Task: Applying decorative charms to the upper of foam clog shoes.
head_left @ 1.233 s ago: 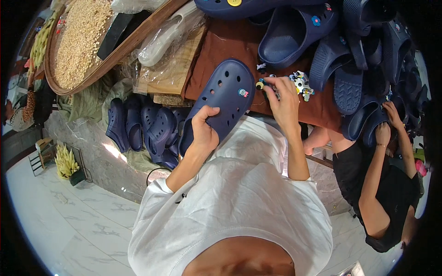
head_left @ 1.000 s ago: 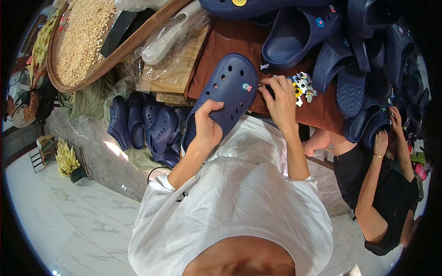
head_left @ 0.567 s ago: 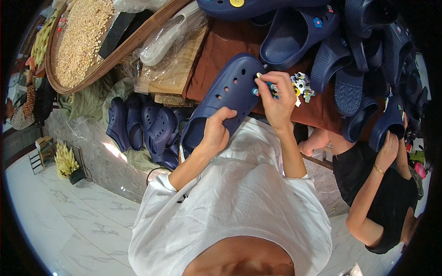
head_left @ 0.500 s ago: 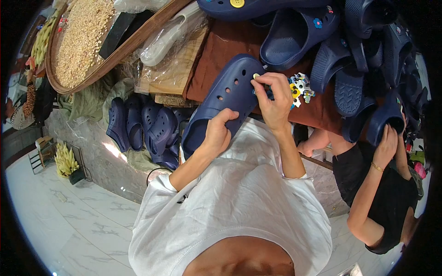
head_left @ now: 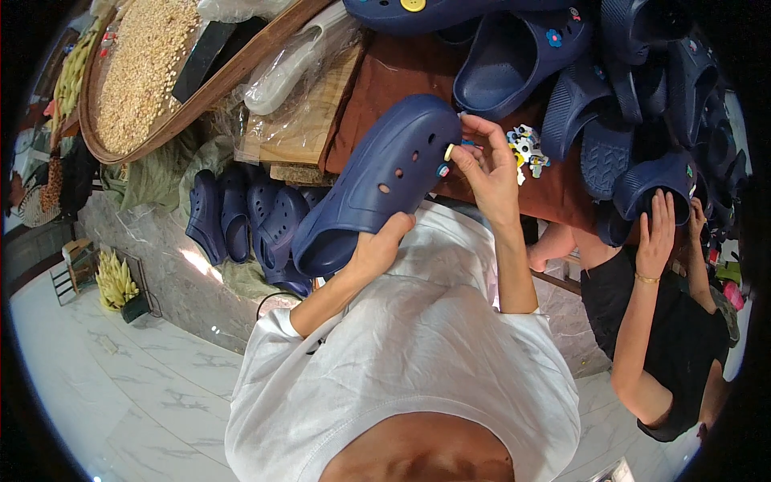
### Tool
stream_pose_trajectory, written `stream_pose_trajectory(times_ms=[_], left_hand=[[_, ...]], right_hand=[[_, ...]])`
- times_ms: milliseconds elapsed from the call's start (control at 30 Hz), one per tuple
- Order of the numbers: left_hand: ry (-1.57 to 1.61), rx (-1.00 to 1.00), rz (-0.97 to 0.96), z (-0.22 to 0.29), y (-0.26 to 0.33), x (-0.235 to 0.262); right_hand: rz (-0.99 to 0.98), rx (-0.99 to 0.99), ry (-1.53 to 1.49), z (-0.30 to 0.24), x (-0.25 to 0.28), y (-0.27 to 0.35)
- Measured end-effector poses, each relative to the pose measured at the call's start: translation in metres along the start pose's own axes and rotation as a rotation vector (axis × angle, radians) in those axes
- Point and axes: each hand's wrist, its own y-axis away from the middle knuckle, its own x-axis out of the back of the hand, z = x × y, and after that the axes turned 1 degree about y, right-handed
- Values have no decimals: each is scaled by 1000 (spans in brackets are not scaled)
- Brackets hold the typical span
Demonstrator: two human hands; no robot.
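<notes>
A navy foam clog (head_left: 373, 173) with round holes is held up in front of me, its toe pointing away and its sole tilted toward the table. My left hand (head_left: 381, 245) is closed on the near side of its opening, thumb on top. At the far right edge of the upper, my right hand (head_left: 488, 170) has its thumb against a small pale-yellow charm (head_left: 449, 152), with the index finger curled at the clog's rim. A second small pink-and-blue charm (head_left: 442, 170) sits in a hole beside it. Several loose charms (head_left: 526, 151) lie heaped beyond my right hand.
Navy clogs (head_left: 514, 64) crowd the brown cloth (head_left: 393, 72) ahead and right. A woven tray of grain (head_left: 144, 80) and a wrapped white shoe form (head_left: 289, 72) lie left. More clogs (head_left: 269, 217) hang lower left. A co-worker's hands (head_left: 660, 229) hold another clog (head_left: 654, 185) at right.
The held clog has turned and shifted slightly left. My right hand's fingers have spread around the yellow charm, and the pink-and-blue charm has come into view. The co-worker's clog has turned and moved left.
</notes>
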Motion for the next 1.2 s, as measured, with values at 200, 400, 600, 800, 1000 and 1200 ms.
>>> stream_pose_trajectory(times_ms=[200,400,600,800,1000,1200], left_hand=[[-201,-144,-59,12,6,1],[-261,-191,-77,9,7,6],[-210,32,-90,6,14,22],[683,418,58,2,-4,34],[715,353,84,9,-12,32],[772,321,35,15,-24,20]], right_hand=[[-189,-66,-75,-7,2,3],[-230,-36,-10,-17,-5,8],[-136,-222,70,-10,-18,21],[-81,116,500,-6,-12,25],[182,253,1000,1,19,1],[257,356,1266,17,4,-16]])
